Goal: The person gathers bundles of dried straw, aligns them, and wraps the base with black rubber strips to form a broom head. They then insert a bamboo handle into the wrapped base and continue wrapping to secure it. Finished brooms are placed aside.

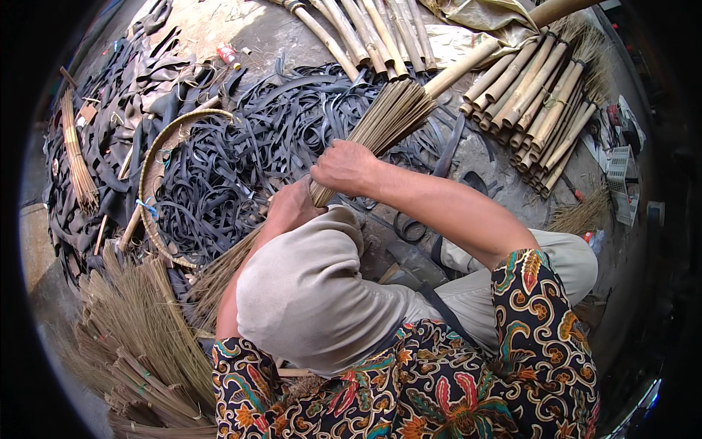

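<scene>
A tight bundle of thin brown broom sticks (393, 113) slants across my raised knee. Its thick, even-cut end points to the upper right, and its fine brushy end spreads out below, beside my left arm. My right hand (344, 168) is closed round the middle of the bundle, knuckles up. Just below it, my left hand (294, 204) is also closed on the bundle, with its fingers partly hidden behind my wrist and knee. Any strip or tie under the hands cannot be made out.
A heap of black rubber strips (212, 168) lies ahead, partly in a round basket rim (150, 164). Bamboo handles (526, 95) are stacked at the far right, with more bamboo poles (380, 33) beyond. Loose brush bundles (146, 344) pile up at the near left.
</scene>
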The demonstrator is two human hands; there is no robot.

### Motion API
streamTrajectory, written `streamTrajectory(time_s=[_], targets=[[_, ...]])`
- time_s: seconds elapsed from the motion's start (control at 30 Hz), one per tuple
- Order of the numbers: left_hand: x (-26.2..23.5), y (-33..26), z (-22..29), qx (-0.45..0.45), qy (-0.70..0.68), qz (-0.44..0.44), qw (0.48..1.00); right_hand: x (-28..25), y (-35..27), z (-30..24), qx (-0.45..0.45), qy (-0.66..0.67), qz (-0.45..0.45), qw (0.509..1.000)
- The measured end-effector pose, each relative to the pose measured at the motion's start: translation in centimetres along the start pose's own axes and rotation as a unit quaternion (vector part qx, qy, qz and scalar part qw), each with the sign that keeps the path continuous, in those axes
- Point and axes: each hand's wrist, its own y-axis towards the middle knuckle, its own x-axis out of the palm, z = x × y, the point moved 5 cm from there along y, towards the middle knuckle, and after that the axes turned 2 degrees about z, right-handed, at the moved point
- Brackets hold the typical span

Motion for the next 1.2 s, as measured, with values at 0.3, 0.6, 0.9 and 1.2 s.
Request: streamTrajectory(time_s=[0.3,0.6,0.9,1.2], targets=[[6.1,3.5,-0.4,-0.082,0.002,-0.049,0.995,7.1,-13.0,6.6,0.439,0.310,0.221,0.814],[6.9,5.0,-0.5,-0.097,0.020,-0.061,0.993,20.9,-19.9,1.7,0.462,0.209,-0.006,0.862],[7.1,5.3,-0.5,-0.115,0.052,-0.083,0.988,17.9,-16.3,2.6,0.378,0.487,-0.051,0.786],[7.3,5.4,-1.2,-0.118,0.029,-0.077,0.990,3.6,-8.4,1.3,0.217,0.792,0.050,0.568]])
